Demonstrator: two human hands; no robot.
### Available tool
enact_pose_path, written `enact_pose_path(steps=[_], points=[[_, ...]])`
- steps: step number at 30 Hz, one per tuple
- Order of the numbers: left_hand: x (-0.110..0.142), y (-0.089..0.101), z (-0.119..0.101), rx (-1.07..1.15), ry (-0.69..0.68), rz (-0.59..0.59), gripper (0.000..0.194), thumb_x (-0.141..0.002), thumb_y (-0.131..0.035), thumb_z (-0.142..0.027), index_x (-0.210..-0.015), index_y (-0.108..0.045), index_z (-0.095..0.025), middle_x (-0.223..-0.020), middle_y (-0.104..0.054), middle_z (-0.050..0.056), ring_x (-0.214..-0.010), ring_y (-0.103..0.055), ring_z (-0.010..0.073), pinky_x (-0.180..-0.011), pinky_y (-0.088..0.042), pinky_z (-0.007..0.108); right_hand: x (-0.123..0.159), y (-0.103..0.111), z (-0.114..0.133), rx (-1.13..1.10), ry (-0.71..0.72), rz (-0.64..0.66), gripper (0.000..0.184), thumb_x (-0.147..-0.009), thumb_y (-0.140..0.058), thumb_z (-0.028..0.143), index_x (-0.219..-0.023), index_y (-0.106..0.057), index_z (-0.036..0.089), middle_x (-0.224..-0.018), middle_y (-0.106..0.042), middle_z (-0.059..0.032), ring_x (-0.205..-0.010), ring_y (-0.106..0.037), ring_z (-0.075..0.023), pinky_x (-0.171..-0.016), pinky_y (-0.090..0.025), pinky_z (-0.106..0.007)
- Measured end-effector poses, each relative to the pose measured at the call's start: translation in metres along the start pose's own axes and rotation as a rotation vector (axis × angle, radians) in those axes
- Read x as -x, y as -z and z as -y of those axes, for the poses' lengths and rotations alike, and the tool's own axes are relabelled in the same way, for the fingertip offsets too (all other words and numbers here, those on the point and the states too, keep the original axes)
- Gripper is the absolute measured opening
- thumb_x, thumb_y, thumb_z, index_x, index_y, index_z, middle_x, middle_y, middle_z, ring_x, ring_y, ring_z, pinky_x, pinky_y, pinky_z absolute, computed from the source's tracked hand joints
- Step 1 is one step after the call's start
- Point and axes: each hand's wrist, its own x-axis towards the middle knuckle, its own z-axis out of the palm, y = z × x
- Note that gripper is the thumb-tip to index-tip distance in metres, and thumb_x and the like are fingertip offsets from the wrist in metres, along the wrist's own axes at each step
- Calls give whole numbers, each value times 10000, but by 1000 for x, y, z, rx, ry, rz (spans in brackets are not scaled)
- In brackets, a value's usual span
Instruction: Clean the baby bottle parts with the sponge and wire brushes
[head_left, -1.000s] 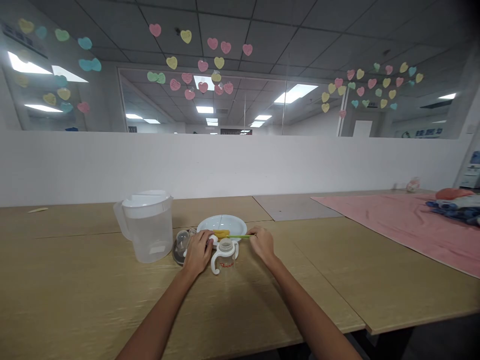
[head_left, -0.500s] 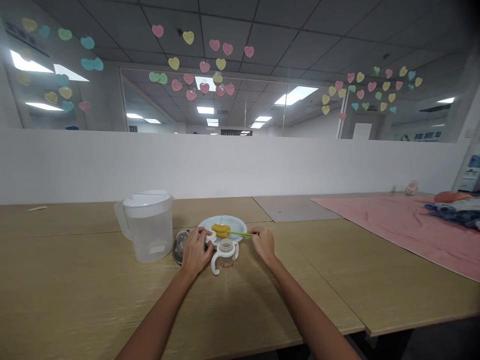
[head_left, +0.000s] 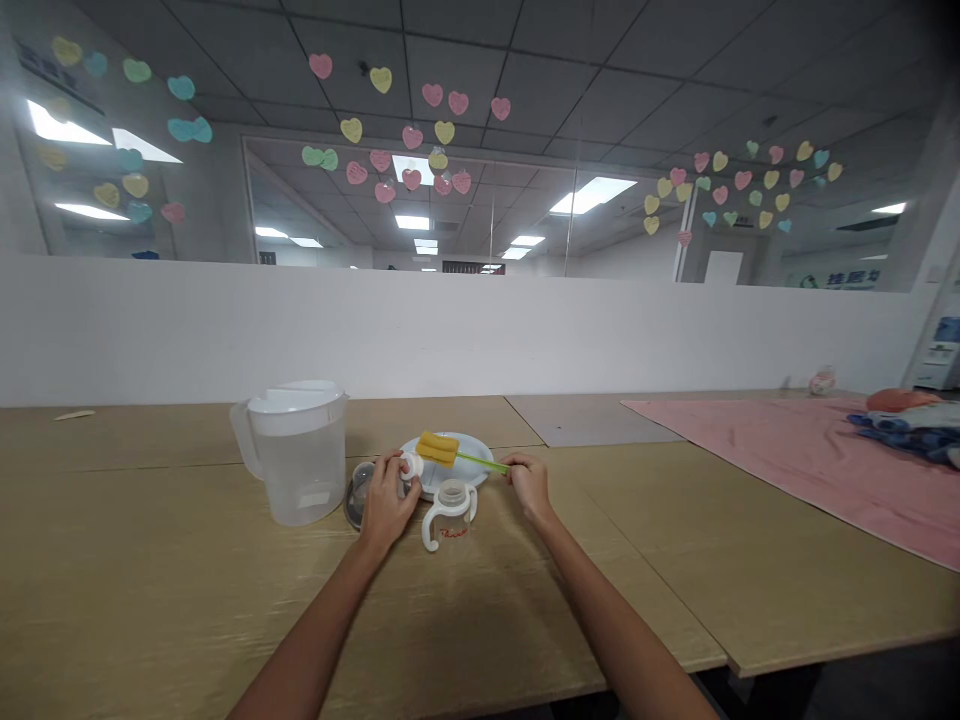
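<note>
At the far left, a thin flat strip (head_left: 75,415) is laid near the back of the wooden table (head_left: 187,570); to the right of it, a clear pitcher (head_left: 300,460) is stood upright, with its handle turned to the left and its top covered by a white lid (head_left: 296,400); just beside the pitcher, a dark round dish (head_left: 351,512) is partly hidden by the left hand (head_left: 386,505), and a clear dome-shaped piece (head_left: 362,480) is seen on it. The left hand is partly closed, and a small white round part (head_left: 412,466) is held between its thumb and fingers, at the near left edge of a white plate (head_left: 472,442); over this plate the yellow head of a sponge brush (head_left: 437,449) is held, though whether the plate is touched by it cannot be told. In front of the plate, a clear bottle (head_left: 454,530) with two white handles is stood upright and untouched, its mouth uncovered; the green handle of the brush is gripped at its end by the closed fingers of the right hand (head_left: 529,485). Farther right, a grey mat (head_left: 592,420) and a pink cloth (head_left: 765,440) are spread; on the cloth, folded fabric (head_left: 904,432) is piled.
</note>
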Motion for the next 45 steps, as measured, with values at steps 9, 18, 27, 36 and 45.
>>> enact_pose_path(steps=[9, 18, 27, 36, 45], points=[[-2, 0, -4, 95, -45, -74, 72, -809, -458, -268, -847, -466, -208, -1052, -531, 79, -1033, -508, 217, -888, -409, 356, 4, -2, 4, -50, 17, 61, 297, -430, -330, 224, -463, -621, 173, -489, -567, -14, -547, -485, -155, -523, -345, -227], [-1, -3, 3, 213, 138, -116, 360, -851, -429, -364, -1158, -420, -177, -1083, -577, 95, -947, -582, 198, -822, -465, 340, 0, -2, 4, -189, -78, 18, 291, -404, -328, 240, -445, -603, 154, -387, -451, 12, -451, -390, -126, -432, -262, -221], [1, 5, -4, 187, 28, -25, 366, -894, -314, -339, -1195, -458, -188, -1148, -566, 80, -1036, -530, 195, -905, -409, 344, 2, -1, 4, -114, -59, -2, 281, -431, -317, 241, -433, -584, 153, -388, -450, 9, -453, -408, -132, -434, -262, -227], [1, 5, -3, 155, -41, -44, 357, -880, -369, -325, -1200, -447, -188, -1128, -548, 84, -1007, -524, 194, -891, -417, 338, -1, 0, 0, -53, -37, -31, 296, -433, -315, 239, -460, -598, 156, -418, -479, -1, -477, -434, -138, -448, -288, -220], [-4, 5, 6, 4, 79, -190, 317, -823, -435, -279, -1094, -584, -209, -1131, -457, 86, -1056, -467, 221, -938, -383, 370, 2, -2, 3, -135, -40, 13, 270, -433, -328, 248, -439, -582, 156, -394, -447, 13, -458, -404, -129, -437, -267, -223]])
